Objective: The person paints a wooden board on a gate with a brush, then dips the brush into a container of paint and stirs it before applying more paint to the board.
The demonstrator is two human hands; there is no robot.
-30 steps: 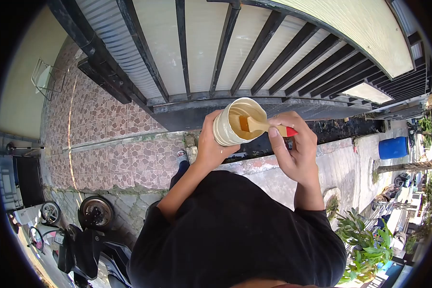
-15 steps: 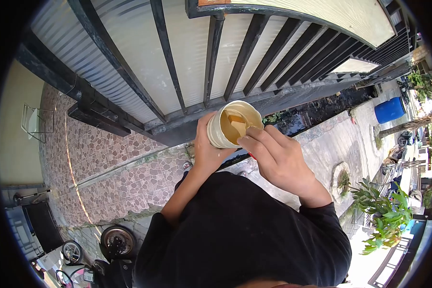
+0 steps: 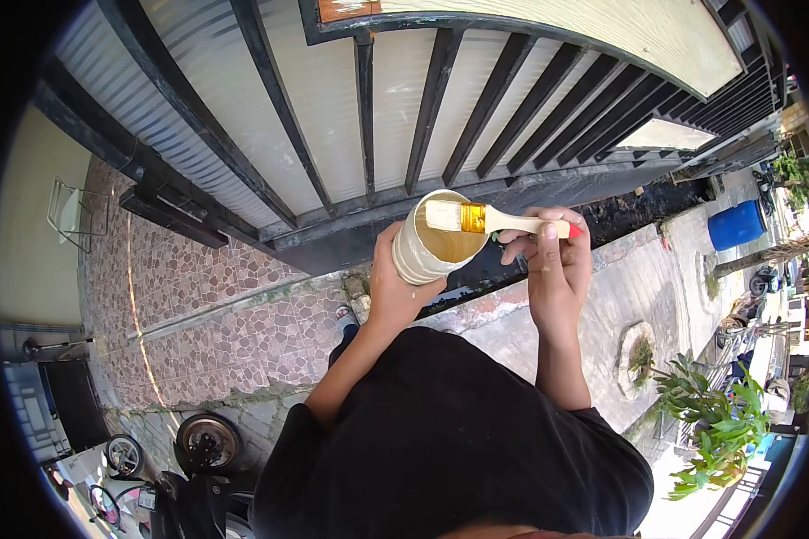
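Note:
My left hand [image 3: 397, 286] is wrapped round a cream-coloured, paint-smeared cup [image 3: 411, 255], tilted so that its inside shows. Yellowish-cream paint coats the inner wall. Between the fingers and thumb of my right hand [image 3: 555, 265] is the handle of a paintbrush [image 3: 505, 223], pale with a red tip and a shiny gold ferrule. The brush lies level across the cup's mouth, its cream-coated bristles over the opening near the far rim. A white drip marks the cup's lower side, close to my left fingers.
A gate with dark metal bars [image 3: 366, 117] and pale panels stands ahead. Patterned paving [image 3: 261, 350] lies to the left, a dark water channel [image 3: 593, 235] runs beneath the gate's right part, and a motorcycle [image 3: 198, 494] is at lower left. Farther right are a blue barrel [image 3: 735, 225] and a leafy plant [image 3: 715, 413].
My right hand has drawn the brush up out of the cup and moved right, so bristles and ferrule now show. The left hand still holds the cup. The view has shifted slightly.

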